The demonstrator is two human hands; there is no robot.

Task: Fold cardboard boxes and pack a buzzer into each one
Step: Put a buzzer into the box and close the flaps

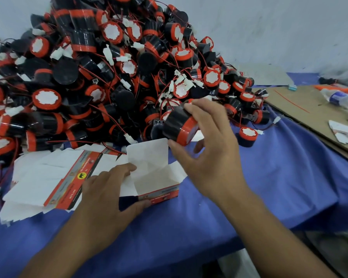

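Observation:
A black buzzer point(178, 127) with a red rim is held by my right hand point(211, 149), fingers on top and thumb below, just above and to the right of an open box. The box point(159, 183) is white inside with a red and grey printed side, and its top flap stands up. My left hand point(107, 189) grips the box's left side, fingers at the open mouth and thumb along the front edge. The box rests on the blue cloth.
A big heap of black and red buzzers point(100, 73) with wires and white plugs fills the back. A stack of flat unfolded boxes point(48, 177) lies at left. A lone buzzer point(247, 136) sits to the right. A cardboard sheet point(309, 109) with a plastic bottle point(342, 98) lies far right.

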